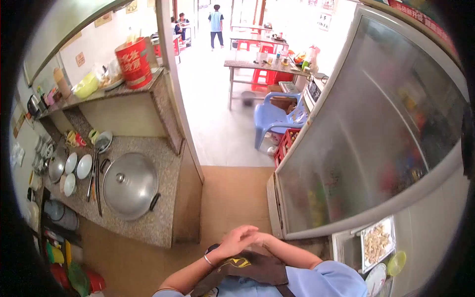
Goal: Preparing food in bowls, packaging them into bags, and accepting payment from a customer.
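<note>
My left hand (236,240), with a silver bangle at the wrist, lies across my right hand (258,239) in front of my body. The two hands touch, and the left one partly covers the right one's fingers. Nothing shows in either of them. Just below is the dark brown apron (256,264) with a yellow print, worn over a light blue top. To the left, a large domed steel lid (130,185) with a knob sits on the speckled stone counter (163,208).
A glass-doored cabinet (363,137) rises at right, near a tray of pale food pieces (377,241). White bowls (84,166) and long-handled utensils (92,178) lie left. A red bucket (134,64) tops the ledge. Ahead stand a blue chair (272,115), tables, and a person (215,26).
</note>
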{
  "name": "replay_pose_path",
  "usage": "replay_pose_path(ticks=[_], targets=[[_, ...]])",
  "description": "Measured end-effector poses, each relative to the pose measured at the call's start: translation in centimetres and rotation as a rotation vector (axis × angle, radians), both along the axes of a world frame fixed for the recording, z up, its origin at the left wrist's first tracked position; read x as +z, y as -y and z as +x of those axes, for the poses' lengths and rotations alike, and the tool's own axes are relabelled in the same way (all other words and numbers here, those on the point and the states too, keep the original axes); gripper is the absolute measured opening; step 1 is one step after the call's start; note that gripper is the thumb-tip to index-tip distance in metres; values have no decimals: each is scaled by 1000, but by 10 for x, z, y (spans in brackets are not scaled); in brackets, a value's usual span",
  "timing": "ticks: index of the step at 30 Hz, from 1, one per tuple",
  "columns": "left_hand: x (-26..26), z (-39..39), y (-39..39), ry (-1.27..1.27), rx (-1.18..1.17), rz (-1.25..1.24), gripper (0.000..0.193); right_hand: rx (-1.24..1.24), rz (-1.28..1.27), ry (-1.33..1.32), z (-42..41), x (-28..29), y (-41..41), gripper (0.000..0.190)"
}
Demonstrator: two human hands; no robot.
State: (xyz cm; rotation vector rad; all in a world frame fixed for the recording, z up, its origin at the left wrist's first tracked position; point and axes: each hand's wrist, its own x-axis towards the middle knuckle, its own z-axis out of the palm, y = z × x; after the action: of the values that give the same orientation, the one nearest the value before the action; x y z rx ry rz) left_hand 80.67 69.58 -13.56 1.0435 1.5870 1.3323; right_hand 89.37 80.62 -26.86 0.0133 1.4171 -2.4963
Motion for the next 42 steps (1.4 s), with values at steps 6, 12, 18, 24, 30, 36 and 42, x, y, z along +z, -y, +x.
replay_pose_path(ticks=[6,12,18,24,30,36,42], targets=[[-32,-76,-90,212,-108,-54,34,-72,602,27,-76,7,-88,30],[-25,-180,-198,-2,-211,32,24,-443,424,456,-131,-57,-199,28],[-20,-257,-283,-146,-370,-68,26,-829,303,953,-88,-110,-308,25],[-39,-325,-335,-101,-655,-245,33,-962,-7,1225,-71,-219,-357,17],[-34,-429,-392,195,-504,-175,42,-605,536,487,-237,-196,-492,13],[-44,-489,-442,-251,-519,-300,43,-457,603,722,-422,-180,-667,13],[-34,-535,-466,70,-398,-184,35,-709,377,608,-559,-114,-726,11]])
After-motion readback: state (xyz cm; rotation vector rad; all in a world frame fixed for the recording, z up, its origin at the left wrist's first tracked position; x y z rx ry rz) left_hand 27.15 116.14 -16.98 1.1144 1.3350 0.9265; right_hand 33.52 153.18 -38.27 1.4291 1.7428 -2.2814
